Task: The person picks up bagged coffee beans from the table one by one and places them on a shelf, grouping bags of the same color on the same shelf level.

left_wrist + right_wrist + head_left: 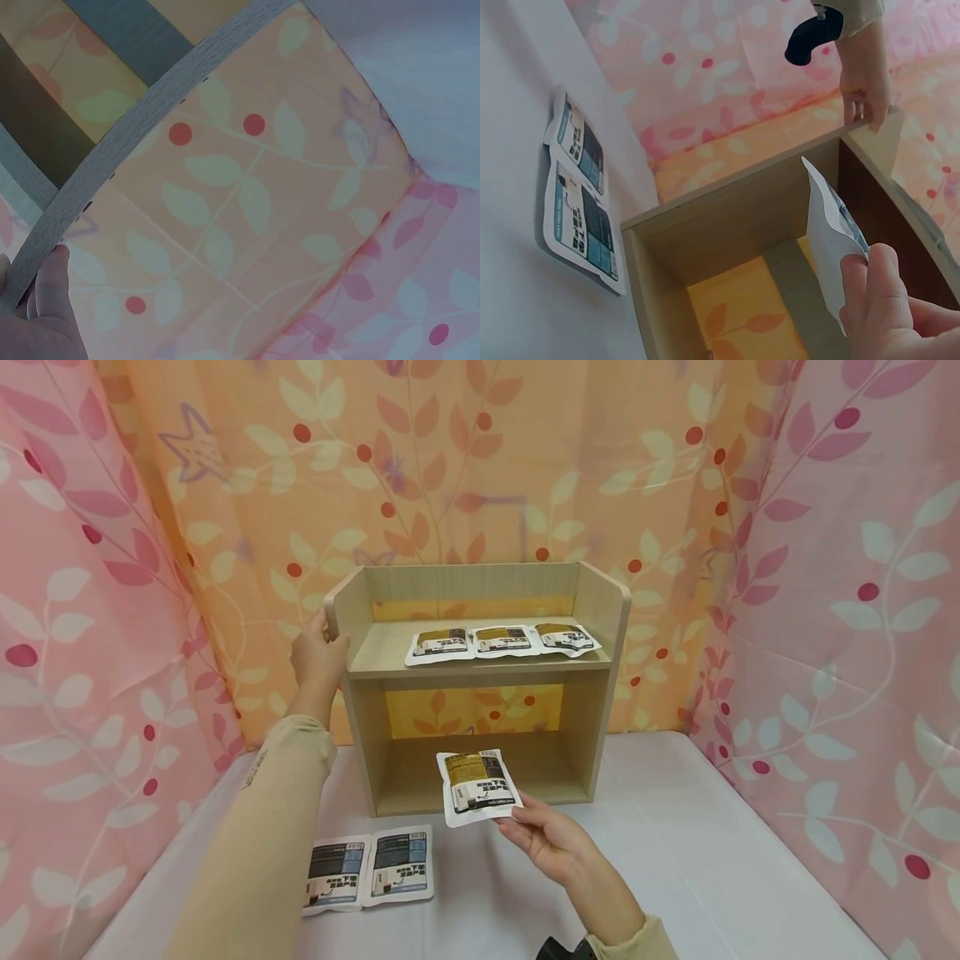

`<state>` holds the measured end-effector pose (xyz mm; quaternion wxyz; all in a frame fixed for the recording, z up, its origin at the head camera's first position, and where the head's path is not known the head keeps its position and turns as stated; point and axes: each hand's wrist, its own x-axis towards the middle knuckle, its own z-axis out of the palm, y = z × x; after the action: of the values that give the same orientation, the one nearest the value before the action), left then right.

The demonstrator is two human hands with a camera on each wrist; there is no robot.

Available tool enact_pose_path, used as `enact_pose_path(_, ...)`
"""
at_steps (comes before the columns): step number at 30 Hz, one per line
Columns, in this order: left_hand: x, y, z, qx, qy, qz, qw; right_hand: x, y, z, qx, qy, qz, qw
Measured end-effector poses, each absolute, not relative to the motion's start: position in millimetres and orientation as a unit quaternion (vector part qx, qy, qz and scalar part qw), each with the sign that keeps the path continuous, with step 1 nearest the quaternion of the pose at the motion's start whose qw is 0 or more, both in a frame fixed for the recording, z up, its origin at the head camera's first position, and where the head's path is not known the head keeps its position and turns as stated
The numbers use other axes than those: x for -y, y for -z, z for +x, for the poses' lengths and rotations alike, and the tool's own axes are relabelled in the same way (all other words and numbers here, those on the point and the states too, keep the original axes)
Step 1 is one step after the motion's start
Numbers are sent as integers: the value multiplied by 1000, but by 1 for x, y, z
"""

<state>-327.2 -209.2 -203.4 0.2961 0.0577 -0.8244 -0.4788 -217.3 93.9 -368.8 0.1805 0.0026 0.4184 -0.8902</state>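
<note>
Right hand (547, 842) has a gold-and-white pouch (477, 785) pinched by its near right corner, body angling toward the wooden shelf's (472, 583) left, fronting its lower opening; left hand (318, 653) grips its left side.

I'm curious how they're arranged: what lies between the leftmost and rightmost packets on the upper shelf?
A third packet lies there, mid-row; the head view shows it.
</note>
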Motion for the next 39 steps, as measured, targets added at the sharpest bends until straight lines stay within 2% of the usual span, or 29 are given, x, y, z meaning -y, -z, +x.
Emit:
enact_pose_path(14,210,204,-328,827,476,56,295,-96,343,-215,-421,888,-14,186)
enact_pose_path(31,210,204,-327,827,478,52,291,-93,318,-213,-418,896,15,150)
enact_pose_path(39,211,204,-328,825,484,54,287,-92,307,-213,-423,894,7,150)
